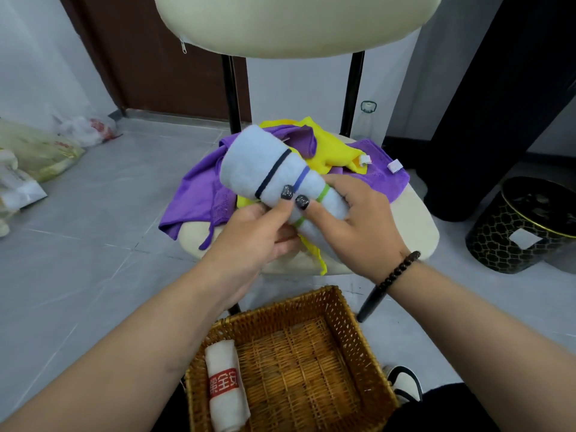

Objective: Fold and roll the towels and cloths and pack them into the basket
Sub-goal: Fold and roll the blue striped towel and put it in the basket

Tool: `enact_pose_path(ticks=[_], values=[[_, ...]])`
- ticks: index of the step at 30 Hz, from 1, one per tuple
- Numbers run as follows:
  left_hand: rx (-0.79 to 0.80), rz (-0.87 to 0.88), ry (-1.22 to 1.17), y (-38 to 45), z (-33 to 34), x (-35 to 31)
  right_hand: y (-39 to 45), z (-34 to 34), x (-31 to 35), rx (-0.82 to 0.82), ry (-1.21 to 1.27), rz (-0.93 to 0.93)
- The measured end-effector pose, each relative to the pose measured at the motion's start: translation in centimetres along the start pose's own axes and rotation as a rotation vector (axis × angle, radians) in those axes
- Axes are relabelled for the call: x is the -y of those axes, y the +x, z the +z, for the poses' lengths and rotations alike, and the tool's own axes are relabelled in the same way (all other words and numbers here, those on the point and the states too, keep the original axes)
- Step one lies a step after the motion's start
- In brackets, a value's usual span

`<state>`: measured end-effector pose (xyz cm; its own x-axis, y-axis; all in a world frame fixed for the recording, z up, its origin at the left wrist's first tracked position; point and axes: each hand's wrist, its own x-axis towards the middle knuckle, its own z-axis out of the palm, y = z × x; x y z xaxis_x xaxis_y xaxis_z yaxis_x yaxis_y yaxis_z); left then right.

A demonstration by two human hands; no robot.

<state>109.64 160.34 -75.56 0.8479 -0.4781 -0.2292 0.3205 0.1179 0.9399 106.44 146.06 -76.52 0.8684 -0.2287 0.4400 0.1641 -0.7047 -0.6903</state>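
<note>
Both hands — left hand (261, 232), right hand (352, 226) — grip pinching the rolled pale-blue striped towel (268, 169) above the purple-and-yellow cloth pile (202, 188) — keep it tight, lower beside the white rolled towel (226, 385) in the woven wicker basket (352, 332).

I hold a pale blue towel (265, 169) rolled into a thick tube at mid-frame, tilted from upper left to lower right, with dark navy, blue and green stripes around it. Behind it, purple cloths (199, 194) and a yellow cloth (330, 148) lie crumpled in a heap. At the bottom of the frame sits a brown wicker basket (352, 335), and a rolled white towel (226, 385) with a red label lies along its left wall.
</note>
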Motion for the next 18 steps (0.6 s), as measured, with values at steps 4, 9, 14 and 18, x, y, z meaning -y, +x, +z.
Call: enact_pose_path(ticks=[4, 9, 14, 18], values=[[0.067, 0.088, -0.157, -0.7, -0.1, -0.4, -0.5, 1.0, 1.0, 0.012, 0.023, -0.063], [-0.009, 0.137, -0.146, -0.9, -0.8, -0.5, -0.8, 0.7, 0.8, 0.054, 0.065, -0.134], [-0.089, 0.151, -0.105, -1.2, -1.1, -0.6, -1.8, 0.6, 1.2, 0.074, 0.113, -0.057], [-0.127, 0.199, -0.067, -2.0, -1.2, -0.5, -2.7, 0.1, 1.8, 0.160, 0.270, 0.154]])
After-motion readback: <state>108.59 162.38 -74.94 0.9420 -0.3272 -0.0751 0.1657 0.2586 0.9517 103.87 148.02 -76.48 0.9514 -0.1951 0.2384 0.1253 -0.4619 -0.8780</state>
